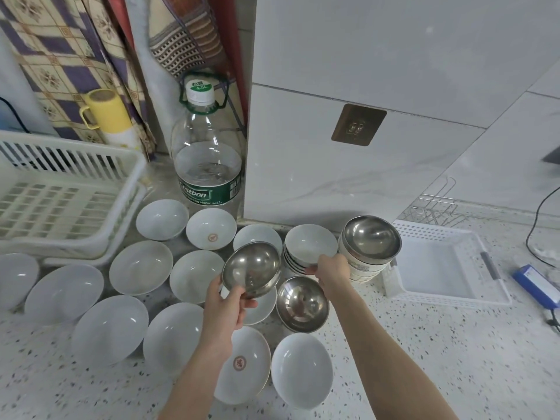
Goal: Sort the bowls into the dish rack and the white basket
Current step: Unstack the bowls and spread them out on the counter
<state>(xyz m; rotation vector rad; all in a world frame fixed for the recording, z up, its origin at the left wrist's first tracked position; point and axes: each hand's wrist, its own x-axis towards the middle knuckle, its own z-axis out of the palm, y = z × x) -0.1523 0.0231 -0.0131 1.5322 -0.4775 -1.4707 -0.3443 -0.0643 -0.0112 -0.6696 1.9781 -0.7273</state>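
**Op A:** Speckled desk [424,344] under white wall tiles, head view only. At ten o'clock sits the dish rack [60,201], nothing in it; at three o'clock the white basket [439,268], also bare inside.

**Op B:** What have I got in the hands?

**Op A:** Your left hand [225,301] pinches the near rim of a steel bowl [251,268], thumb inside, lifted above the spread. Your right hand [331,272] curls round the near rim of the top bowl of a white stack [309,250] at one o'clock.

**Op B:** I'd judge the steel one should go to one container with its kind. Advice?

**Op A:** Carry it level and high enough to pass over the rims below, then set it down rather than drop it; a thumb pinch on slick steel may slip.

**Op B:** Counts?

**Op A:** I see three steel bowls: yours, a second steel bowl [302,304] on the desk at centre, a third [371,236] topping a patterned stack. Loose white bowls: about thirteen. Two stacks; I cannot count their layers. One water bottle [209,156] at twelve o'clock.
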